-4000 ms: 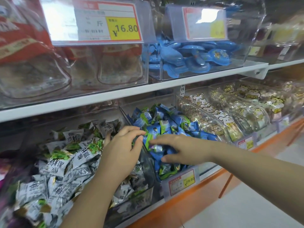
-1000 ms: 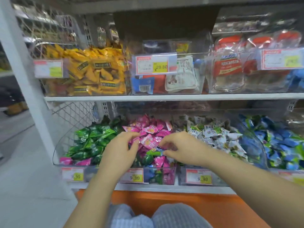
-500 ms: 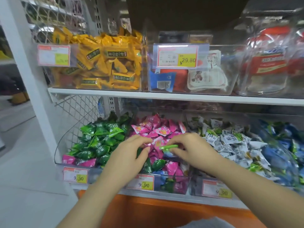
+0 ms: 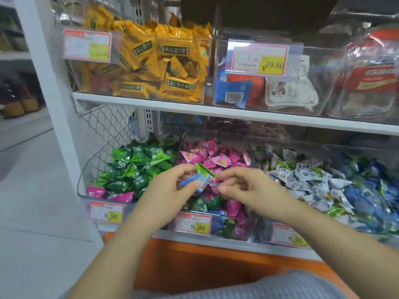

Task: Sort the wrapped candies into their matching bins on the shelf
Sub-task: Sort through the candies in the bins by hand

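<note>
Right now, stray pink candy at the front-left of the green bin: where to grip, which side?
Best bet: pinch the pink candy across its puffed middle, coming down from above. It lies flat and uncovered in the front corner of the green bin, with the clear side wall close on its left.

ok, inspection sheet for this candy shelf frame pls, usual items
Surface: lower shelf carries clear bins side by side; upper shelf above it.
Job's things: green candies, pink candies, white candies and blue candies, one bin each; a blue-green candy is held over the pink bin.
Clutter: pink strays at the front of the green bin; green strays in the pink bin.
Hands: left hand pinches the blue-green candy; right hand beside it, fingers curled, hold unclear.
Cables: nothing seen.
Surroundings: yellow packets on the upper shelf, price tags, aisle floor to the left.
</note>
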